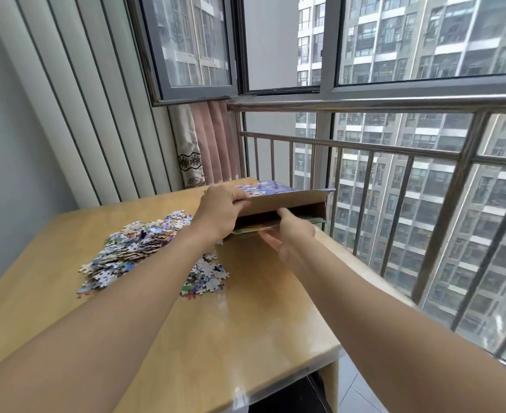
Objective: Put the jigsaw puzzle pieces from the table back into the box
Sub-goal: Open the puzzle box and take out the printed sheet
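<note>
Most of the jigsaw puzzle pieces [138, 248] lie heaped on the wooden table [246, 323] (task barely begun), left hand [220, 211] gripping the cardboard box [287, 201] flap, right hand [293, 231] blurred at its mouth, grip unclear.

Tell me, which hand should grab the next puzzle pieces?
Probably the right hand: it sits at the box opening, apparently holding nothing. The left hand grips the lid flap, holding it open, though the puzzle pieces lie on its side.

On the table [246, 338], the puzzle pieces [132, 248] lie left of the box [287, 201], nearer the person.
</note>
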